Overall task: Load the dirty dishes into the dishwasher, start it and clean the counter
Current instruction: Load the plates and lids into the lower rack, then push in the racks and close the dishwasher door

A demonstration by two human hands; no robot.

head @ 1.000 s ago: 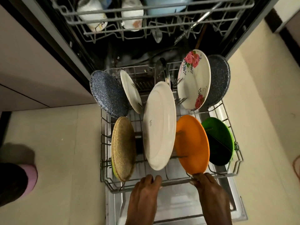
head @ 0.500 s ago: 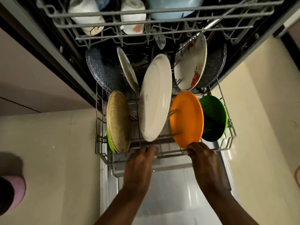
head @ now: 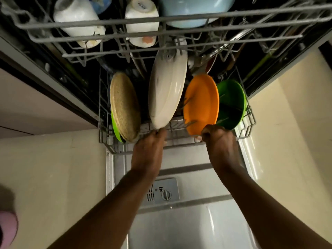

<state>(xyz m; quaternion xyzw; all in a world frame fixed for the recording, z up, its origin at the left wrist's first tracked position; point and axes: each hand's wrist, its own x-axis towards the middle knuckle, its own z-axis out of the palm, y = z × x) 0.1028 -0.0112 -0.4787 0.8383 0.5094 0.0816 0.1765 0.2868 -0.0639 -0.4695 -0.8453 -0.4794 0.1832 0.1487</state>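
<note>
Fingers of both hands curl over the lower rack's front rim, the lowered door beneath.

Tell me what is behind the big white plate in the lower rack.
Behind the white plate only dark rack tines and plate edges show under the upper rack. The rest of the lower rack there is covered.

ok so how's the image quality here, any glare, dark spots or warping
Head view: dim and warm overall; the dishwasher's interior behind the upper rack is nearly black; glare streaks on the open door and the white plate; wide-angle warping bends the cabinet edges; the pink slipper at the corner is blurred.
</note>
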